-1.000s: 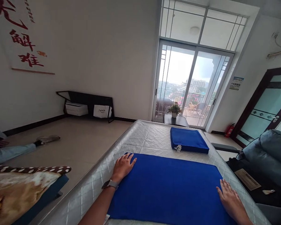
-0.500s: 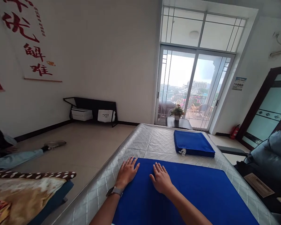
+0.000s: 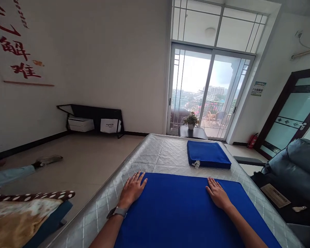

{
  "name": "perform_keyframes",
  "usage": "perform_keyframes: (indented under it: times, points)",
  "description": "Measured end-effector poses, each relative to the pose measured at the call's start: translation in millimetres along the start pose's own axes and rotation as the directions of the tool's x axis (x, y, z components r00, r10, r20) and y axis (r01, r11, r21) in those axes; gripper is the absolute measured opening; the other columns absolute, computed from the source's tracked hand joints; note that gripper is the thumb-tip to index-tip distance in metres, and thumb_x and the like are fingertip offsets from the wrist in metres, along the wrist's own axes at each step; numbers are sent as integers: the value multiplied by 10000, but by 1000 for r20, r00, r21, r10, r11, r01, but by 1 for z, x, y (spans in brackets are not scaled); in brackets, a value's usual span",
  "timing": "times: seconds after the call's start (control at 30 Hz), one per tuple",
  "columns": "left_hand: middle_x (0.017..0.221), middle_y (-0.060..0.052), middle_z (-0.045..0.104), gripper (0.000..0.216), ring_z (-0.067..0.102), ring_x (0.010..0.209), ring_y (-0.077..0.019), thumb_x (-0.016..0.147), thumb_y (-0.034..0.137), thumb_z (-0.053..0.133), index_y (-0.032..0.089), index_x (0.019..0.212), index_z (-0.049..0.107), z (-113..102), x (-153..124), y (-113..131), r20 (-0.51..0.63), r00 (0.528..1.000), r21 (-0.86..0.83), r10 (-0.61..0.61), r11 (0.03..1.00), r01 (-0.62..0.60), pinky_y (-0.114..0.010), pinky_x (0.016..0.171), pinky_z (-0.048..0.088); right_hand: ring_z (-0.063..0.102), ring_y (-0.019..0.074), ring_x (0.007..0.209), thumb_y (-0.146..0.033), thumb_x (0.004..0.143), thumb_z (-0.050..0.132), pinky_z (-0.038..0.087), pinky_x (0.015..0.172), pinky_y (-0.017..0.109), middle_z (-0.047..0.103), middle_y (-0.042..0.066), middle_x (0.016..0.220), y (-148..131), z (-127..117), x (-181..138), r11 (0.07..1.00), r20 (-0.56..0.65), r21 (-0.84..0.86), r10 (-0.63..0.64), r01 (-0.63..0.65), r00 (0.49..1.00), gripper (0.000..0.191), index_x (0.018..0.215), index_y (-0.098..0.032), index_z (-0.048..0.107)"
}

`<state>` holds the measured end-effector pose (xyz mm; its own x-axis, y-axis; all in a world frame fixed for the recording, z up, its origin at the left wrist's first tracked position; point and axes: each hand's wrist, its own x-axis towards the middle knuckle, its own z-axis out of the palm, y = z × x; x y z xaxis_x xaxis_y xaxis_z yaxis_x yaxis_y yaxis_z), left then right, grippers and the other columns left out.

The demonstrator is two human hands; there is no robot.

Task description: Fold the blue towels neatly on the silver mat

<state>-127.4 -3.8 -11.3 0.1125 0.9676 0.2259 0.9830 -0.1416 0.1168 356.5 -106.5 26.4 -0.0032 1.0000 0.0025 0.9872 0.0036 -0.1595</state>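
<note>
A large blue fabric panel point(image 3: 175, 210) lies flat on the silver quilted mattress point(image 3: 155, 148), its near side running out of view. My left hand point(image 3: 133, 187) rests on its far left corner, fingers stretched forward; a watch point(image 3: 117, 211) is on that wrist. Farther right, my right hand point(image 3: 218, 193) lies flat near the panel's far edge, fingers extended. Neither hand grips anything. Beyond the panel sits a stack of folded blue fabric point(image 3: 209, 153) with white tags point(image 3: 196, 164) at its near left corner.
A dark padded chair point(image 3: 294, 172) stands at the right, beside the mattress. At the lower left is a surface with a patterned blanket point(image 3: 23, 213). A person's leg point(image 3: 15, 174) shows at the left. A potted plant point(image 3: 191, 121) stands on a small table beyond the mattress.
My right hand has slid right across the blue panel toward its far right side. My left hand stays at the far left corner. The view has turned slightly right.
</note>
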Motion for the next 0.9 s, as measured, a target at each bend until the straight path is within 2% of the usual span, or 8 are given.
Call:
perform_keyframes:
  times: [0.13,0.2,0.27,0.43,0.63,0.9]
  points:
    - [1625,-117,388,585,343,1504,-264,1020,457,340,199,1537,431,4,2,-2,-10,1000,22,11,1000,-11,-486,1232,228,184,218,1546,-506,1005,160,155,1261,427,247,111,1664,94,1,-19,982,-74,-74,171,-176,983,744,1588,-57,273]
    - [1621,-125,393,583,348,1501,-265,1017,443,339,187,1532,438,2,2,-1,-8,1000,20,16,1000,-16,-489,1229,236,196,231,1543,-481,999,169,176,1256,443,261,129,1658,125,4,-26,965,-102,-98,234,-243,967,740,1582,-38,280]
    - [1621,-124,393,586,354,1499,-268,1019,445,326,188,1533,438,1,2,-1,4,1000,8,19,1000,-19,-493,1226,247,202,235,1542,-479,996,168,186,1254,440,269,137,1656,142,7,-29,953,-128,-115,265,-279,956,744,1578,-30,284]
    - [1627,-118,384,600,361,1495,-278,1014,456,311,186,1535,435,-2,2,-2,29,1000,-2,11,1000,-11,-508,1225,251,241,237,1531,-477,993,156,189,1253,415,323,146,1638,147,15,-27,942,-174,-132,285,-309,943,741,1556,-33,344]
    - [1636,-109,371,627,339,1506,-272,1021,505,265,203,1553,403,-11,1,2,51,999,-28,7,1000,-6,-513,1230,237,263,235,1524,-505,993,157,179,1257,417,360,138,1624,147,15,-27,951,-197,-75,280,-299,940,739,1533,-61,399]
    - [1636,-107,371,621,324,1513,-268,1023,493,284,191,1553,402,-10,0,2,62,998,-25,3,1000,-2,-494,1240,219,258,237,1526,-506,991,170,197,1250,419,349,138,1630,145,15,-27,945,-200,-104,284,-309,938,744,1561,-61,346]
